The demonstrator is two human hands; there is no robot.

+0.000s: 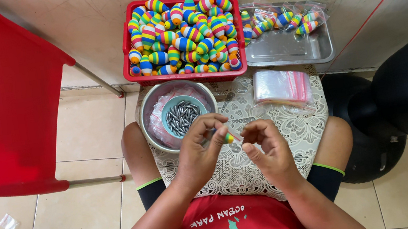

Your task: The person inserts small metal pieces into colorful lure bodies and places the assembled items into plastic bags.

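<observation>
Over the lace-covered lap board (302,132), her left hand (196,153) pinches a small rainbow-striped foam float (229,138) in its fingers, just right of the steel bowl holding a cup of grey metal weights (182,117), while the right hand (267,145) curls half-closed beside it, empty as far as I can tell.

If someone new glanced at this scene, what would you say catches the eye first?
Most striking is the red basket heaped with rainbow-striped floats, at the far edge of the lace-covered board on the person's lap. Just in front of it, the left hand pinches one striped float while the right hand works beside it. Left of the hands, a small bowl of grey metal weights sits inside a steel bowl.
</observation>
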